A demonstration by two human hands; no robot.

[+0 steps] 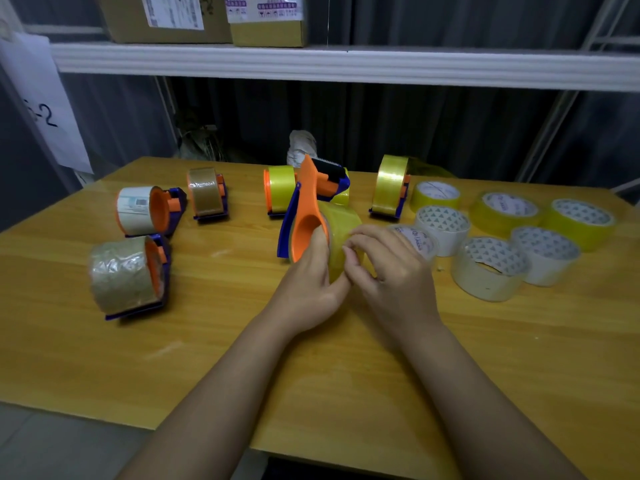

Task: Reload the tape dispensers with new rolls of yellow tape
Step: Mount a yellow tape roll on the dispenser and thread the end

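Observation:
An orange and blue tape dispenser (306, 209) stands tilted on the wooden table (242, 358), with a yellow tape roll (341, 223) on its hub. My left hand (310, 282) grips the dispenser's orange side, thumb pressed into the hub. My right hand (391, 268) pinches at the roll's outer surface with its fingertips. Two more dispensers carrying yellow tape stand behind, one (278, 188) at centre and one (391, 185) to the right.
Three dispensers with brownish or white-labelled rolls (138, 209) (207, 194) (128, 275) sit at the left. Several loose yellow and white tape rolls (502, 237) lie at the right. A white shelf (346, 64) with cardboard boxes runs overhead behind.

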